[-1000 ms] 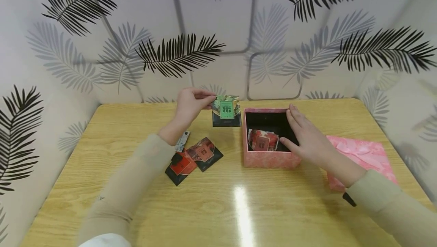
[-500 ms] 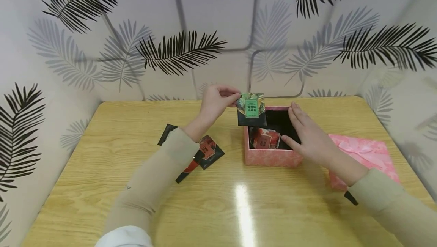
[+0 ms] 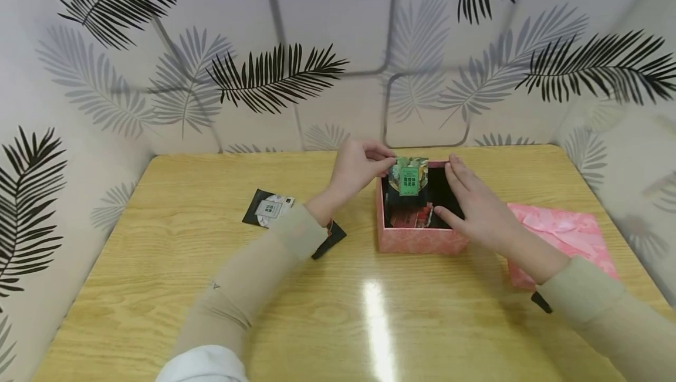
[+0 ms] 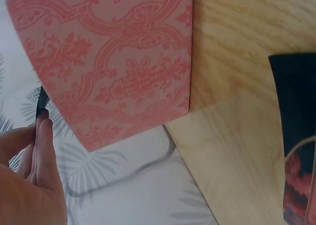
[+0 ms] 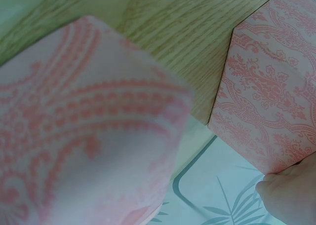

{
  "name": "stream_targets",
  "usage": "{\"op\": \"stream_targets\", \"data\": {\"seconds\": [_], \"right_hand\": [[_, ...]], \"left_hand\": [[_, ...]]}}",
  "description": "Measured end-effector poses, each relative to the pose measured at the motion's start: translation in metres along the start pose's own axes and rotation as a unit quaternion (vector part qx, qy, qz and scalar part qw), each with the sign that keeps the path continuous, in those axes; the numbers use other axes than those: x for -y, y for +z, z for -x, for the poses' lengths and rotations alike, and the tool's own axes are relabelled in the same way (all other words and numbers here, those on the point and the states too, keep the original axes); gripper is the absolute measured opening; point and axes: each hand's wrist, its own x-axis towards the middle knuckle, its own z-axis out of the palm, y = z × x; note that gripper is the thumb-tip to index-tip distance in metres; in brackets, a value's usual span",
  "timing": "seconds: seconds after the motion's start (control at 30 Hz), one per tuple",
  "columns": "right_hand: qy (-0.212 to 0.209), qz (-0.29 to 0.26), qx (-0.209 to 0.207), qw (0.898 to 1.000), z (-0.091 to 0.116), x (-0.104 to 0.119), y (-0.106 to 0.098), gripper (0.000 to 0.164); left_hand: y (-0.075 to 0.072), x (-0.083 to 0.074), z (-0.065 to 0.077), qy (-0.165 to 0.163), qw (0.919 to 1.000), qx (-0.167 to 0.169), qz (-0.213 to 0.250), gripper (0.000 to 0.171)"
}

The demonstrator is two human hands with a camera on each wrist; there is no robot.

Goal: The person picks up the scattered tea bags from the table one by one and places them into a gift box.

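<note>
My left hand (image 3: 359, 171) pinches the upper left edge of a green-labelled tea sachet (image 3: 409, 179). That sachet hangs upright over the mouth of a pink patterned box (image 3: 422, 241), its lower part in front of the dark inside. Red tea sachets (image 3: 405, 219) lie at the bottom of the box, partly hidden. Along the box's right rim rests my right hand (image 3: 483, 212), fingers straight, thumb over the opening. In the left wrist view only a dark sliver of the sachet (image 4: 41, 100) shows by the fingertips. The right wrist view has my hand (image 5: 291, 190) touching the box.
A pink lid (image 3: 565, 232) with a bow lies to the right, under my right forearm. Left of the box are a white-labelled sachet (image 3: 269, 209) and a dark sachet (image 3: 328, 241), partly covered by my left sleeve. A leaf-patterned backdrop (image 3: 327, 30) stands behind the table.
My left hand has carried the green-labelled sachet rightward from beside the box to over its opening, and has lowered it slightly. My right hand has stayed on the rim.
</note>
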Motion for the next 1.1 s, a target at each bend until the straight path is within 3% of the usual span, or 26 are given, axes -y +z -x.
{"op": "stream_targets", "data": {"seconds": [0.13, 0.33, 0.6, 0.73, 1.0, 1.1], "right_hand": [[0.000, 0.000, 0.000, 1.000, 0.000, 0.001, 0.000, 0.083], [-0.003, -0.002, -0.003, 1.000, 0.001, 0.002, -0.001, 0.084], [0.003, -0.005, 0.004, 1.000, 0.000, 0.003, -0.002, 0.083], [0.002, -0.005, 0.003, 1.000, 0.000, 0.003, -0.002, 0.083], [0.005, -0.004, 0.005, 1.000, 0.001, 0.003, -0.001, 0.083], [0.006, -0.003, 0.004, 1.000, 0.001, 0.003, -0.001, 0.083]], "left_hand": [[0.006, 0.003, 0.003, 0.016, 0.9988, 0.016, -0.043, 0.008], [0.009, 0.004, 0.010, 0.063, 0.9883, 0.031, -0.135, 0.006], [0.009, 0.001, 0.013, 0.063, 0.9830, 0.054, -0.164, 0.006], [0.010, 0.000, 0.014, 0.066, 0.9744, 0.074, -0.202, 0.007], [0.011, -0.003, 0.018, 0.090, 0.9478, 0.109, -0.286, 0.008], [0.010, -0.004, 0.017, 0.098, 0.9467, 0.116, -0.284, 0.010]]}}
